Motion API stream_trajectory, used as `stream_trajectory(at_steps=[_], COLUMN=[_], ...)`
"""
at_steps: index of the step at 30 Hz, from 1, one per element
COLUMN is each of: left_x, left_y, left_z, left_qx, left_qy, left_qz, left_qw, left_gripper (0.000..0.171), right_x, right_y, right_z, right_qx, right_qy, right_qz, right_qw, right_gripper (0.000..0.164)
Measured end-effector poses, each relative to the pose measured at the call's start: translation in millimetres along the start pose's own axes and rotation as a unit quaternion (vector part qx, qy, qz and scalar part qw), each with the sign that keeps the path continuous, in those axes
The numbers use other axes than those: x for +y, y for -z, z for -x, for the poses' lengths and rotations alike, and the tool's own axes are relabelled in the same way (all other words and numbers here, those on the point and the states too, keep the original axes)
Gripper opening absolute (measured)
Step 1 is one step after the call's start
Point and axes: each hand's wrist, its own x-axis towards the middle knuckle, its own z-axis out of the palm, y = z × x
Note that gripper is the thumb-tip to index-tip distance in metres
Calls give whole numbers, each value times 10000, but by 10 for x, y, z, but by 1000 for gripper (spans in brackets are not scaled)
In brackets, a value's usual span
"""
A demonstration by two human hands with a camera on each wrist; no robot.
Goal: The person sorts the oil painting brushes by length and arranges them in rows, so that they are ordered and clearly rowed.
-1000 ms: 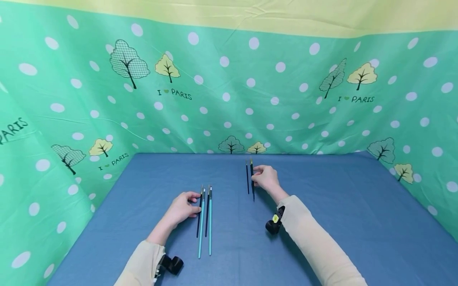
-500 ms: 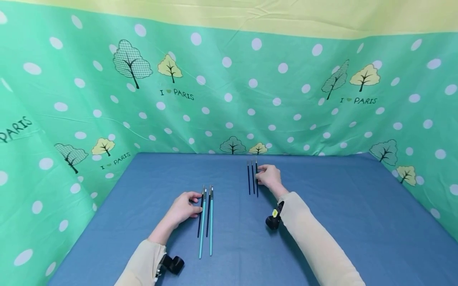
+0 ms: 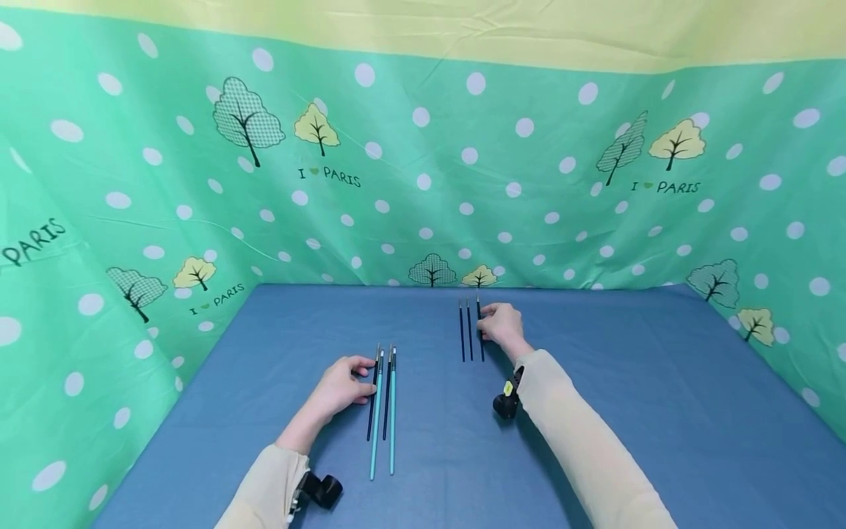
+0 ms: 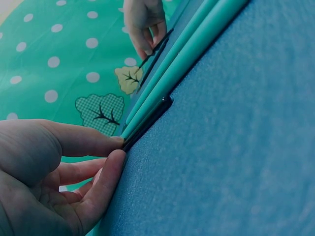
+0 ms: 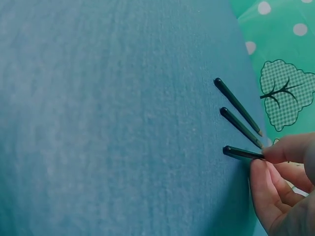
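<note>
My left hand pinches the leftmost black paintbrush between thumb and fingers. Beside it on the table lie a turquoise paintbrush, another black paintbrush and a second turquoise paintbrush, bristles pointing away. Farther back, my right hand holds a black paintbrush at the right end of a row. Two more black paintbrushes, one at the far left and one in the middle, lie roughly parallel to it. In the right wrist view, fingertips hide the held brush's front part.
A blue cloth covers the table. Behind and at both sides hangs a green curtain with white dots and printed trees. A small black camera is strapped to each wrist, such as the one on the right.
My right hand has shifted slightly right with its black brush, opening a gap from the brush beside it, so three now show apart. The left hand stays at its brushes. The head view shifted slightly.
</note>
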Motion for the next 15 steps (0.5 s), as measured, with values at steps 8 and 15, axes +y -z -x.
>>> stream_trajectory(at_steps=[8, 15], left_x=[1, 15], left_y=[-9, 0], left_z=[-5, -5], left_qx=[18, 1], left_qy=[18, 18], left_qz=[2, 39], left_qw=[10000, 10000], left_gripper=[43, 43], right_x=[12, -5], right_y=[-48, -45], right_z=[-28, -40], right_qx=[27, 17], right_qy=[-69, -11], right_qz=[169, 363], right_qw=[9998, 9993], right_gripper=[33, 33])
